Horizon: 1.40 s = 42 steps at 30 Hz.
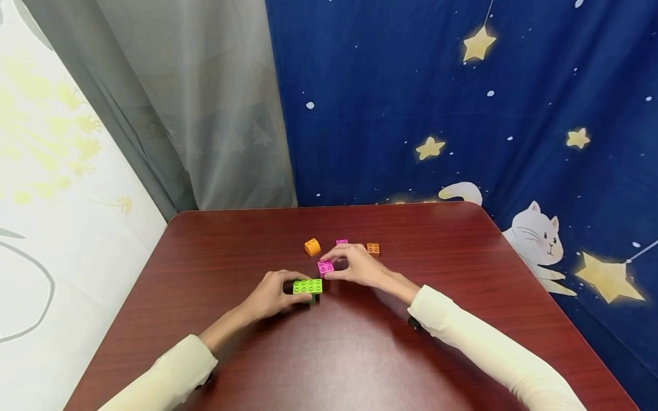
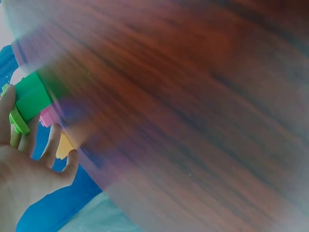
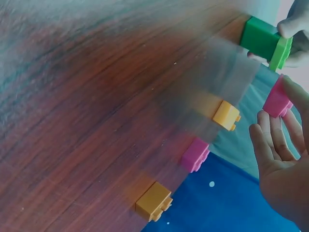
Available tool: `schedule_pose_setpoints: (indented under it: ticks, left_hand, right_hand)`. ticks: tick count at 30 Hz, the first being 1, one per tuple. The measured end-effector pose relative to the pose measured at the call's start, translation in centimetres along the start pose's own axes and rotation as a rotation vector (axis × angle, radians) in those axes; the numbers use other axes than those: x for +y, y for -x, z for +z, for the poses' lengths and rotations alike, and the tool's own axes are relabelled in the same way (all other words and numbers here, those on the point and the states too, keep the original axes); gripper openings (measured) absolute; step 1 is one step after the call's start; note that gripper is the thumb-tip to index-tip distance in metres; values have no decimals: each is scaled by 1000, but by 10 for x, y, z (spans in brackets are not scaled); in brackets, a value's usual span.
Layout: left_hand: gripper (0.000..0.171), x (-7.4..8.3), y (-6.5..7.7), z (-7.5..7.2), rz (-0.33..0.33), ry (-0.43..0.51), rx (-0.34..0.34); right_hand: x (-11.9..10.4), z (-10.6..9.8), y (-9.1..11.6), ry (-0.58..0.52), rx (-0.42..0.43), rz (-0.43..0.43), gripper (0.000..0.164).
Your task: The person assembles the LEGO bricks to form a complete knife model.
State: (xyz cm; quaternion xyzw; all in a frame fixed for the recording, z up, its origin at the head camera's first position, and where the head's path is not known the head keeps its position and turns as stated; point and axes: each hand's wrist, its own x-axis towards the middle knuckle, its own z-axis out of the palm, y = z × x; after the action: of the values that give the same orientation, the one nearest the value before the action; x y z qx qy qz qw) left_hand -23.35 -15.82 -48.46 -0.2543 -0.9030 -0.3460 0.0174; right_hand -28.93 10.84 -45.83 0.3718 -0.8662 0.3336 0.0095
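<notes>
In the head view my left hand (image 1: 269, 295) grips a bright green eight-stud toy brick (image 1: 307, 286) by its long sides. A darker green brick (image 3: 259, 38) is joined beneath it, plain to see in the right wrist view. Just to the right, my right hand (image 1: 362, 266) pinches a pink four-stud brick (image 1: 325, 268) between thumb and fingers. This pink brick is held off the tabletop, close to the green pair but apart from it. The left wrist view catches the green bricks at its left edge, partly covered by my fingers.
Beyond the hands, on the dark red wooden table (image 1: 390, 342), lie a yellow-orange brick (image 1: 312, 247) with a curved side, a second pink brick (image 1: 341, 242) and an orange brick (image 1: 373, 248). Grey and blue star-patterned curtains (image 1: 360, 103) hang behind the table's far edge.
</notes>
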Motion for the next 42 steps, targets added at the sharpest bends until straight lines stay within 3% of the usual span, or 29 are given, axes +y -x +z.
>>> schedule_pose_setpoints:
  ticks: [6, 13, 20, 42]
  left_hand:
    - [36, -1, -5, 0, -39, 11, -7]
    - [38, 0, -7, -3, -71, 33, -23]
    - [36, 0, -9, -3, -94, 48, -44]
    - [39, -7, -11, -6, -47, 4, -23]
  right_hand:
    - [-8, 1, 1, -31, 10, -4, 36]
    - [-16, 9, 1, -51, 24, -75, 34]
    - [-24, 17, -3, -85, -1, -42, 36]
    - [-29, 32, -11, -116, 4, -19, 34]
